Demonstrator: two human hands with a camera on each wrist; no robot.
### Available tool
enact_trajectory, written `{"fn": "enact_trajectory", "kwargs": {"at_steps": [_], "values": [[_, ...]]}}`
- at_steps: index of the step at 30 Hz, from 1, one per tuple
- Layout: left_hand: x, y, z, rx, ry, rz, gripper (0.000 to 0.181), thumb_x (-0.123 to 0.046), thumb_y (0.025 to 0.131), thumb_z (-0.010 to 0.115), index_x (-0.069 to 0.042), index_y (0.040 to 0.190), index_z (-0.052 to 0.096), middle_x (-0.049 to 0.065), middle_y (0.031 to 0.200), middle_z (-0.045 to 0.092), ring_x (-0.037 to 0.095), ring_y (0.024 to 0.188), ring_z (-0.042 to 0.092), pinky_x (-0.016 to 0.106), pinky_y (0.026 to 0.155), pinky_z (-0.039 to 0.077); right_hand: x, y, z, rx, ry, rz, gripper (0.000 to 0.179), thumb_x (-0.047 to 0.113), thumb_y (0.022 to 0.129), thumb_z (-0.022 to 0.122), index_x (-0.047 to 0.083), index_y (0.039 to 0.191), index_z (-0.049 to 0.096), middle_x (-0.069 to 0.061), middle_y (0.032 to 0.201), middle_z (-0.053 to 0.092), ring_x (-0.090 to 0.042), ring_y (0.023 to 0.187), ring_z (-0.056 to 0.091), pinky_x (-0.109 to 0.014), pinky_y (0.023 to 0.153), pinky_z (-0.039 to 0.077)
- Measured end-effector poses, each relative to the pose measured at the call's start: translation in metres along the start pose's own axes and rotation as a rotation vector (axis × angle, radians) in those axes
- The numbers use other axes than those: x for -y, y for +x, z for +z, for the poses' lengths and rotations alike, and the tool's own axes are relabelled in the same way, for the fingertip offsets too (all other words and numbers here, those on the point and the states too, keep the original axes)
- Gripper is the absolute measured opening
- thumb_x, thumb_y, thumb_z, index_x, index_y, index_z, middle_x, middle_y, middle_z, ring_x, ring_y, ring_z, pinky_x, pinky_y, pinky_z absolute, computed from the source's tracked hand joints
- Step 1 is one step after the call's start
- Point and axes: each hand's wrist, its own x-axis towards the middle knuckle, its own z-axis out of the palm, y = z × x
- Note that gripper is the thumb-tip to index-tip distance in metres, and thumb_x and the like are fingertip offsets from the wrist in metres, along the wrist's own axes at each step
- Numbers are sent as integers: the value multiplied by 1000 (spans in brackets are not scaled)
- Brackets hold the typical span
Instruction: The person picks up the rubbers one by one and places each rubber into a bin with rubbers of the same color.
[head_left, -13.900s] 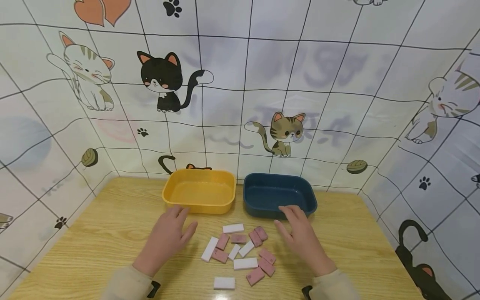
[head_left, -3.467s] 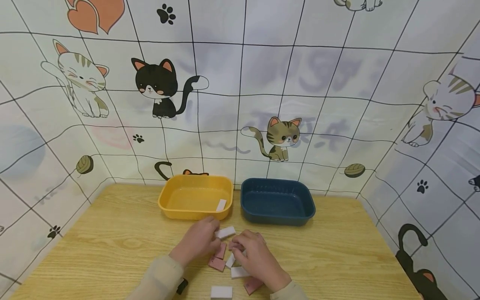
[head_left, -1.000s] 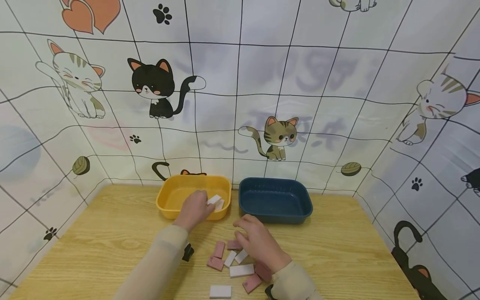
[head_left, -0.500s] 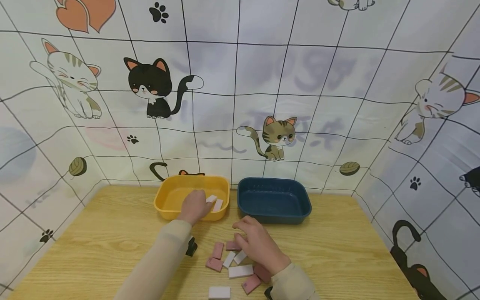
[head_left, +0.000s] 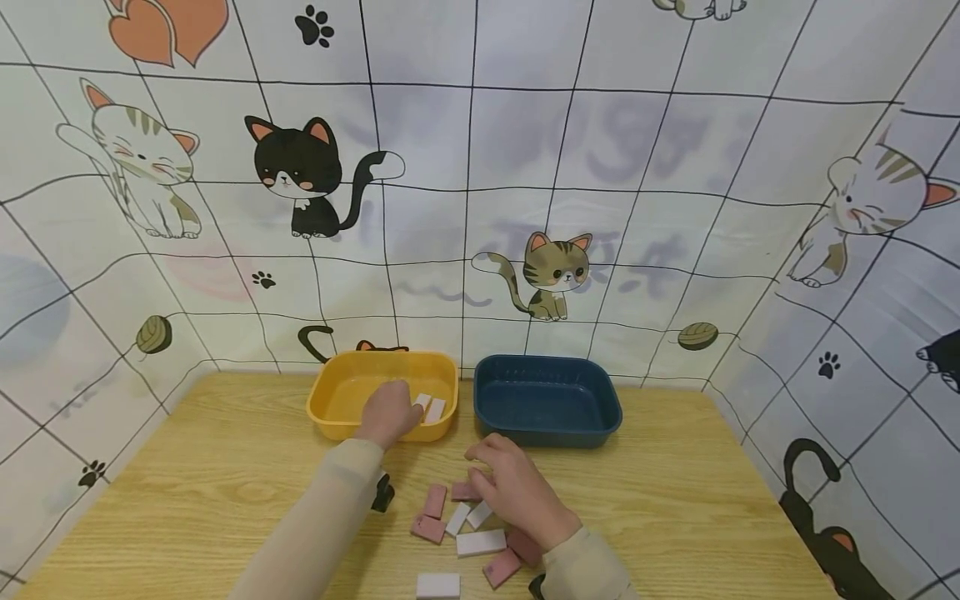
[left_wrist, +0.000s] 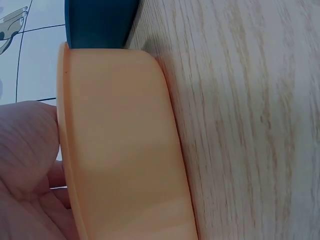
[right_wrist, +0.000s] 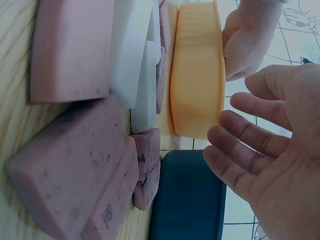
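My left hand (head_left: 388, 412) reaches into the yellow bin (head_left: 335, 427), its thumb and fingers at a white rectangular block (head_left: 423, 401). Beside that block lies another white block (head_left: 436, 410) on the bin floor. In the left wrist view the bin's wall (left_wrist: 120, 125) hides my fingertips. My right hand (head_left: 521, 487) hovers over the loose blocks, fingers loosely bent and holding nothing, as the right wrist view of the hand (right_wrist: 295, 145) confirms. Under and around it lie several pink blocks (head_left: 428, 528) with dark specks and several white blocks (head_left: 482, 543), partly hidden by the hand.
A dark blue bin (head_left: 547, 435) stands right of the yellow one, with bare floor inside. Both stand at the back of the wooden table (head_left: 660, 500), against a cat-patterned sheet (head_left: 420, 208). A single white block (head_left: 438, 585) lies near the front.
My left hand has carried a white block from the table into the yellow bin and lowered it alongside the first one. The right hand has drawn back from the pile and hovers with little motion.
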Motion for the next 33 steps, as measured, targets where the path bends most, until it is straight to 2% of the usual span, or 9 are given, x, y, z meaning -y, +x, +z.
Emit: {"fn": "enact_trajectory", "kwargs": {"at_steps": [5, 8, 13, 16, 24, 30, 33], "values": [[1, -7, -6, -33, -20, 24, 38, -8, 87, 60, -13, 58, 37, -2, 56, 27, 12, 52, 25, 27, 49, 23, 0, 0, -2, 13, 20, 35, 18, 5, 97, 64, 4, 113, 74, -5, 107, 66, -19, 101, 63, -39, 88, 56], [0, -13, -9, -75, -19, 64, 31, -7, 87, 62, -10, 64, 42, 0, 61, 32, 15, 57, 29, 29, 53, 25, 0, 0, -3, 9, 32, 47, 19, 5, 97, 65, 4, 113, 74, -5, 107, 65, -18, 100, 63, -39, 88, 56], [-3, -25, -14, -149, 4, 155, 9, -7, 88, 66, -1, 82, 62, 9, 77, 58, 20, 67, 48, 35, 60, 45, 0, -1, -3, -1, 28, 42, 18, 6, 96, 66, 4, 112, 74, -4, 106, 65, -17, 99, 62, -38, 86, 56], [-7, -33, -18, -180, 12, 205, 10, -8, 88, 69, 1, 90, 67, 12, 86, 64, 23, 73, 57, 41, 65, 53, 0, -2, -3, -8, 31, 38, 17, 6, 97, 66, 4, 112, 74, -4, 106, 65, -17, 98, 62, -37, 85, 56], [-17, -56, -16, -225, 39, 312, 9, -9, 88, 73, -1, 89, 68, 6, 80, 57, 17, 67, 51, 34, 61, 50, 4, -4, -3, -25, 38, 31, 16, 5, 96, 67, 5, 111, 74, -3, 105, 65, -16, 97, 62, -34, 81, 57], [-16, -72, -10, -275, 52, 352, 12, -7, 86, 75, -4, 82, 64, 2, 73, 49, 15, 63, 42, 29, 55, 41, 6, -8, -4, -20, 42, 43, 17, 5, 97, 65, 3, 111, 74, -5, 106, 66, -18, 97, 64, -37, 84, 57], [-13, -79, -8, -292, 58, 375, 12, -5, 84, 76, -4, 81, 65, 2, 72, 50, 15, 62, 43, 28, 54, 40, 6, -12, -3, -13, 42, 46, 17, 5, 96, 65, 2, 111, 74, -5, 106, 66, -17, 94, 63, -37, 83, 57]]}}
